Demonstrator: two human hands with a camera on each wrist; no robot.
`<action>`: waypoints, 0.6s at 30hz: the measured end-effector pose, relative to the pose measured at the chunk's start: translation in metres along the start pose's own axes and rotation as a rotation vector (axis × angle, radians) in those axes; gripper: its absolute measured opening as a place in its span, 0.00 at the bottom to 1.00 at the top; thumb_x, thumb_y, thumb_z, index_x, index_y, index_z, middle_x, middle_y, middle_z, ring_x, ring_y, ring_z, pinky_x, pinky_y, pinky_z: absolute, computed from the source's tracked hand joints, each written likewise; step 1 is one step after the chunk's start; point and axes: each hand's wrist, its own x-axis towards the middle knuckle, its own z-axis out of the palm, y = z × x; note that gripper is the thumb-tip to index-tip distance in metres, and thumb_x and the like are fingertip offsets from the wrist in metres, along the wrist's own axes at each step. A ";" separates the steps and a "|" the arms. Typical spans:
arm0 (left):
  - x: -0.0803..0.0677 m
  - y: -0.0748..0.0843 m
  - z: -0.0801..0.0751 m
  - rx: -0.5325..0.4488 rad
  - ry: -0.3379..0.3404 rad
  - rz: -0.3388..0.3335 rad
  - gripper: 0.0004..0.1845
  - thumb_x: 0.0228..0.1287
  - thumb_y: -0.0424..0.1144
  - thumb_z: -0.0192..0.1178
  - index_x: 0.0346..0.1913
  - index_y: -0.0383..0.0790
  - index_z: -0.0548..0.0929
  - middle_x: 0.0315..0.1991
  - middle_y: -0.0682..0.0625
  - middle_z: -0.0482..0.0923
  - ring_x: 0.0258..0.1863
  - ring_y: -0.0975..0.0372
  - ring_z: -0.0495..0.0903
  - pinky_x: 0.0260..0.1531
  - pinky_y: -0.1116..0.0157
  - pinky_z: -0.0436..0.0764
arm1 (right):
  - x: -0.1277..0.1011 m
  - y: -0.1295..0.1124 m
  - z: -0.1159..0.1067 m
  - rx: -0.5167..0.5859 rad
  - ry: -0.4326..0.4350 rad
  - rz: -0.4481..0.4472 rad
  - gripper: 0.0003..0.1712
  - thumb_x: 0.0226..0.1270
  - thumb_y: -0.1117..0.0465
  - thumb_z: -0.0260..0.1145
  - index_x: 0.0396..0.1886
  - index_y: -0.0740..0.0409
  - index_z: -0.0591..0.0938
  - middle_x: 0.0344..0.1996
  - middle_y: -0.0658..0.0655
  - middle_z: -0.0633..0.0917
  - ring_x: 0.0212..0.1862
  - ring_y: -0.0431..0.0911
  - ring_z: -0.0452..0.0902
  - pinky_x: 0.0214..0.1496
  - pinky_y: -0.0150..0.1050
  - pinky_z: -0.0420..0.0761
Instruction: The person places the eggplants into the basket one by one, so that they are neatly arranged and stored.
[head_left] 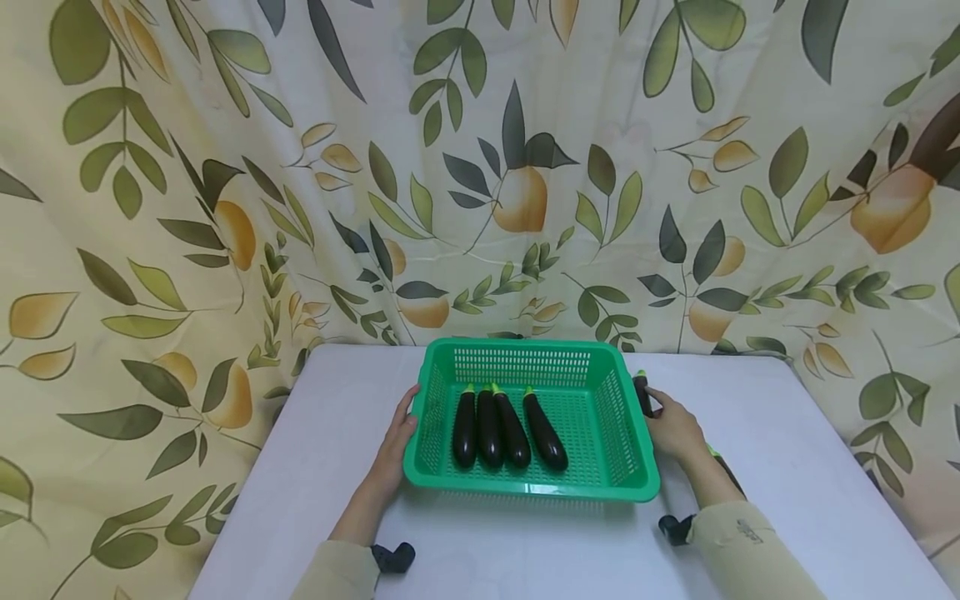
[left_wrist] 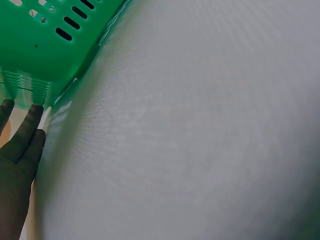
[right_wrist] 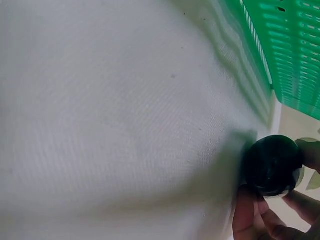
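A green plastic basket (head_left: 525, 490) stands on the table, with several dark eggplants (head_left: 547, 433) lying inside, green stem ends toward the far side. My left hand (head_left: 392, 446) is at the basket's left side; in the left wrist view its fingers (left_wrist: 26, 131) extend fairly straight up to the basket wall. Outside the basket's right wall, my right hand (head_left: 675, 429) grips another eggplant (head_left: 642, 392) between thumb and fingers. The right wrist view shows the rounded dark end of this eggplant (right_wrist: 272, 165) close to the white cloth.
One more eggplant (head_left: 723, 468) lies to the right, partly hidden behind my right forearm. White cloth (head_left: 517, 554) covers the table. A leaf-and-fruit patterned curtain (head_left: 517, 200) hangs behind and to the sides.
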 end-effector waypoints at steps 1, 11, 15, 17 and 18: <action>0.000 0.000 0.000 -0.002 -0.001 -0.003 0.25 0.81 0.62 0.34 0.77 0.84 0.54 0.84 0.60 0.46 0.84 0.48 0.45 0.75 0.29 0.43 | -0.001 0.001 0.000 0.002 0.000 -0.001 0.44 0.77 0.46 0.56 0.81 0.67 0.58 0.58 0.79 0.79 0.58 0.71 0.77 0.50 0.61 0.80; -0.002 0.000 0.001 0.006 -0.004 -0.012 0.25 0.81 0.62 0.34 0.76 0.85 0.54 0.85 0.59 0.45 0.85 0.48 0.42 0.75 0.29 0.41 | -0.009 0.005 -0.007 0.011 0.032 -0.020 0.41 0.79 0.49 0.56 0.81 0.65 0.57 0.60 0.80 0.76 0.60 0.72 0.75 0.54 0.65 0.79; -0.001 0.000 0.001 0.004 -0.002 -0.009 0.25 0.81 0.63 0.34 0.76 0.85 0.54 0.85 0.60 0.45 0.85 0.48 0.42 0.75 0.29 0.40 | -0.013 0.002 -0.012 0.017 0.041 -0.034 0.42 0.79 0.49 0.57 0.82 0.64 0.57 0.59 0.79 0.77 0.57 0.71 0.77 0.50 0.60 0.81; -0.001 0.001 0.000 -0.002 0.000 -0.009 0.25 0.81 0.63 0.34 0.76 0.85 0.54 0.85 0.60 0.45 0.85 0.49 0.42 0.76 0.30 0.40 | -0.015 0.000 -0.015 0.021 0.044 -0.052 0.42 0.79 0.48 0.58 0.82 0.63 0.57 0.58 0.78 0.78 0.55 0.69 0.78 0.47 0.56 0.81; -0.001 0.001 0.000 -0.006 0.000 -0.007 0.25 0.81 0.63 0.35 0.76 0.85 0.54 0.85 0.60 0.46 0.85 0.49 0.41 0.76 0.30 0.40 | -0.016 0.000 -0.016 0.022 0.044 -0.065 0.42 0.79 0.48 0.58 0.82 0.64 0.57 0.58 0.79 0.78 0.54 0.68 0.79 0.46 0.54 0.81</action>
